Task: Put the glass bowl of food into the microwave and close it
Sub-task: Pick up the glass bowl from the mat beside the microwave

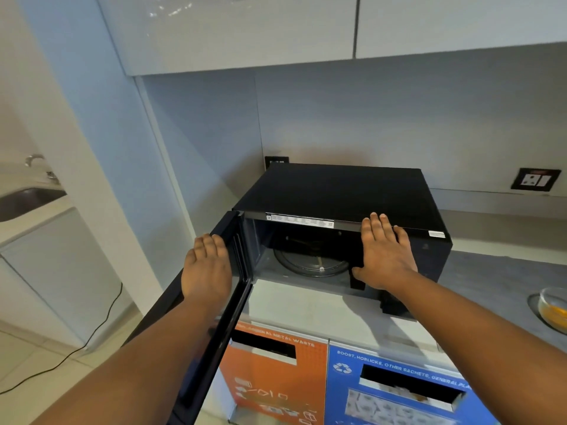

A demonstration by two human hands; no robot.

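Note:
A black microwave [337, 191] stands on the grey counter with its door [224, 302] swung wide open to the left. Inside, the round glass turntable [310, 262] is bare. My left hand [207, 265] rests flat on the top edge of the open door. My right hand [383, 253] lies flat against the microwave's front right, over the control panel, fingers reaching its top edge. The glass bowl of food [553, 308], with yellow-orange food in it, sits on the counter at the far right edge of view, apart from both hands.
White wall cabinets [276, 29] hang above the microwave. Wall sockets [535, 178] sit behind it. Under the counter are an orange waste bin front [276, 378] and a blue one [399, 391]. A sink with tap [27, 197] lies far left. A black cable [92, 335] runs across the floor.

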